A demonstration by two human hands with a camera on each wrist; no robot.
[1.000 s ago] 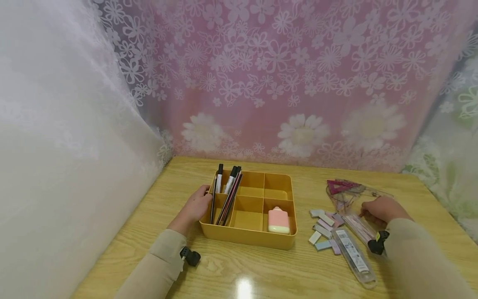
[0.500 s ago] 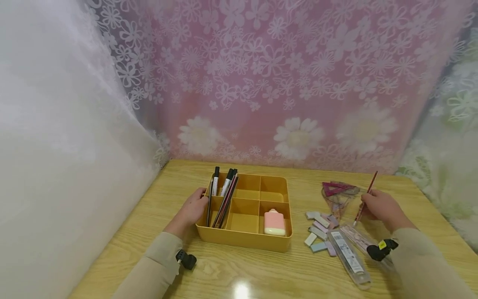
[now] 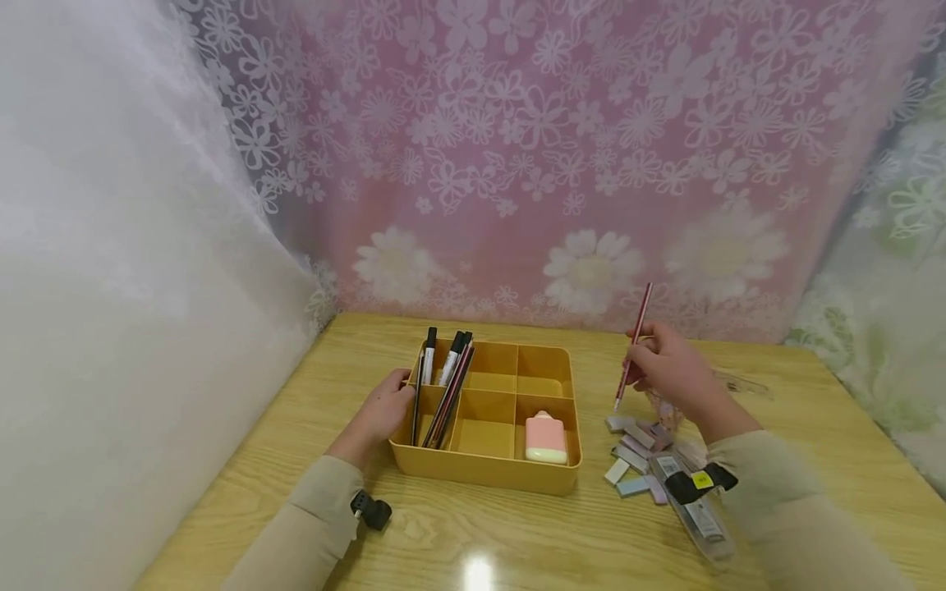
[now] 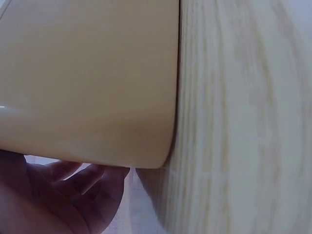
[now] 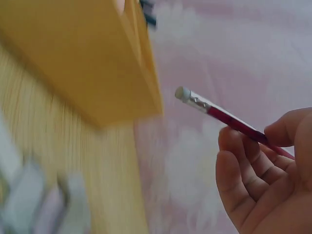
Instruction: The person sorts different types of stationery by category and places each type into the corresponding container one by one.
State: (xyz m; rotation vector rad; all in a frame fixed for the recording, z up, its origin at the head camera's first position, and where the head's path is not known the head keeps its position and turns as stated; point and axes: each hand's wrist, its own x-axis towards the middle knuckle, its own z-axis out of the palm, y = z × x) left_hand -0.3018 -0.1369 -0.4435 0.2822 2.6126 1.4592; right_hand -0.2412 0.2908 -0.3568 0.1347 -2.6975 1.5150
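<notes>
A yellow organizer box point(image 3: 484, 480) with compartments stands on the table. My left hand point(image 3: 380, 410) holds it by its left side, thumb at the rim; in the left wrist view the fingers point(image 4: 105, 192) lie along the outer wall. Black and white markers point(image 3: 451, 361) and dark pencils point(image 3: 449, 398) lean in its left compartments. A pink and cream bottle point(image 3: 545, 437) occupies the front right compartment. My right hand point(image 3: 676, 369) pinches a dark red pencil point(image 3: 634, 345) above the table, right of the box. The pencil's white eraser end point(image 5: 183, 94) points down.
Several pastel erasers point(image 3: 628, 447) lie in a pile right of the box. Beside them is a clear plastic case point(image 3: 702, 517), partly under the right wrist. Clear rulers point(image 3: 742, 384) lie behind the right hand, mostly hidden. A floral curtain point(image 3: 502, 164) hangs behind the table.
My right hand has lifted the red pencil from the right side of the table and moved left with it, above the erasers. My left hand stays at the box.
</notes>
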